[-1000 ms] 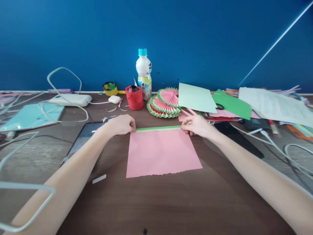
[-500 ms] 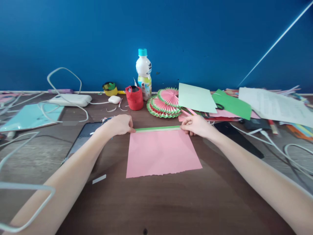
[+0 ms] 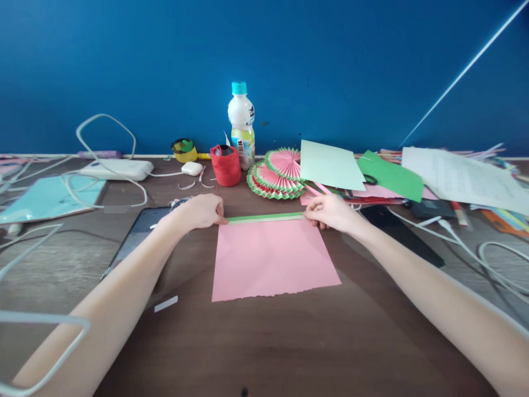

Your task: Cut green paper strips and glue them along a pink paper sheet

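Observation:
A pink paper sheet (image 3: 275,259) lies flat on the brown table, its near edge ragged. Along its far edge runs a narrow green and pale green strip (image 3: 265,218). My left hand (image 3: 206,210) pinches the strip and paper at the far left corner, fingers curled. At the far right corner my right hand (image 3: 326,212) pinches the other end, thumb and finger pressed together. The strip stretches straight between both hands.
Behind the sheet stand a bottle (image 3: 242,127), a red pouch (image 3: 225,166) and pleated paper fans (image 3: 276,175). Phones (image 3: 136,237) lie beside both forearms. Loose papers (image 3: 392,175) and white cables (image 3: 458,234) are at right; a white scrap (image 3: 166,304) lies near left.

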Demonstrator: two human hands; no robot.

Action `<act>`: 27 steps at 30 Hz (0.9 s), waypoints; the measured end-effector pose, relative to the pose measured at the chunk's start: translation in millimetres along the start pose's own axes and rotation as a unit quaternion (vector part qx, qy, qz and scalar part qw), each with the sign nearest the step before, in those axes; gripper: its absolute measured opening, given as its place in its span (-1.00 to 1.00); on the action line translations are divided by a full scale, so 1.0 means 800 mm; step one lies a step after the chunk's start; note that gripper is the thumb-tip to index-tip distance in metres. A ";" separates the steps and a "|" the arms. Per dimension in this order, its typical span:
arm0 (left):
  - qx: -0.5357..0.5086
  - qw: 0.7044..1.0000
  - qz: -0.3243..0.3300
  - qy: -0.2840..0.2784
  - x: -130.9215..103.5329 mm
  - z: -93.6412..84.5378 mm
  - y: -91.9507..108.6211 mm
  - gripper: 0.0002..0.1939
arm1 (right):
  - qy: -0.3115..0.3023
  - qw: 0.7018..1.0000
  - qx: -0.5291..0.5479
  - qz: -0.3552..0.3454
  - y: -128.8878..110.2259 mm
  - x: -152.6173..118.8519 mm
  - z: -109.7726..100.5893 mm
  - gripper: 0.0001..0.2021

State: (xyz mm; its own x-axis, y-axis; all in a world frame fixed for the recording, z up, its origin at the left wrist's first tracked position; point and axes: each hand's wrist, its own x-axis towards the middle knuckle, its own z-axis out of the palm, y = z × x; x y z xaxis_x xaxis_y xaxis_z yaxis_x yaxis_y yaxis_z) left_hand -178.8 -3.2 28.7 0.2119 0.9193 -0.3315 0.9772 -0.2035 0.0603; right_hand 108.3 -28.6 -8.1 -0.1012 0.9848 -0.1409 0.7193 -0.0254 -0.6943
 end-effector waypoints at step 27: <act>-0.047 0.942 0.272 0.190 -0.029 0.056 0.095 -0.56 | 0.021 0.998 -0.051 -0.018 0.006 0.003 0.006 -0.90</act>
State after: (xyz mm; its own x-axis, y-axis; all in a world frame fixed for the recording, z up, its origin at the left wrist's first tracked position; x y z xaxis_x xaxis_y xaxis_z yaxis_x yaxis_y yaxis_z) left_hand -109.7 -54.9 -1.2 0.6540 0.7449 0.1320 0.7153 -0.6657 0.2125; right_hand 108.3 -27.0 -14.9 -0.1018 0.9911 -0.0862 0.7815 0.0260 -0.6234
